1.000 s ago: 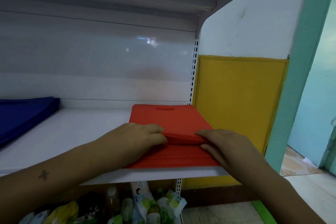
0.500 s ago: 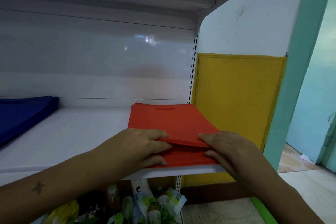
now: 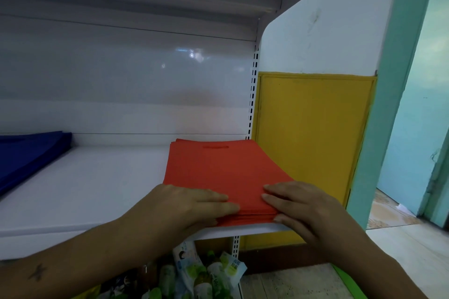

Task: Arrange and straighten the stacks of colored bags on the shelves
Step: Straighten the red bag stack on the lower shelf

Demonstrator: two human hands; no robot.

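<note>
Item: red bag stack (image 3: pixel 226 172), on the shelf (image 3: pixel 97 189) under our hands. Left hand (image 3: pixel 184 206) and right hand (image 3: pixel 298 204) press flat on its near edge, fingers straight, grasping nothing. We judge the bags light, soft, prone to sliding; best squared from the edges.

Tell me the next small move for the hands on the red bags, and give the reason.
Probably nudge the red bags back from the shelf lip: the front edges reach it, layers look stepped, and left hand and right hand rest flat there.
</note>
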